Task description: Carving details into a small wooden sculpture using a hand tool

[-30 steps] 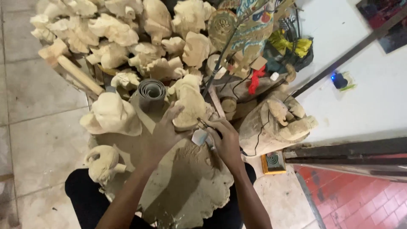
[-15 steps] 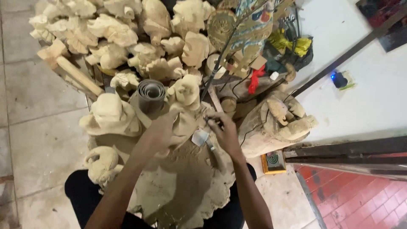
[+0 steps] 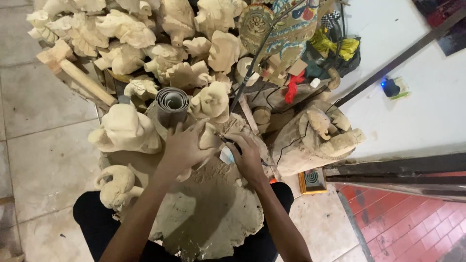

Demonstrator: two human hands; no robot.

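Note:
My left hand (image 3: pixel 183 148) is wrapped around a small pale wooden carving (image 3: pixel 208 137) and holds it against a dusty round wooden slab (image 3: pixel 208 213) on my lap. My right hand (image 3: pixel 248 156) grips a small rotary carving tool (image 3: pixel 227 154) with a pale blue body, its tip pressed to the carving's right side. A dark cable runs from the tool toward the upper right. Both forearms reach up from the bottom of the head view.
A heap of unfinished pale wooden carvings (image 3: pixel 145 43) fills the top. A roll of grey sandpaper (image 3: pixel 172 104) stands just above my left hand. A wooden mallet (image 3: pixel 73 73) lies at upper left. A larger carved log (image 3: pixel 315 136) sits right, beside a white ledge (image 3: pixel 417 111).
The left hand has shifted its grip on the small carving, bringing it lower onto the slab. The right hand has kept the tool at the carving's side.

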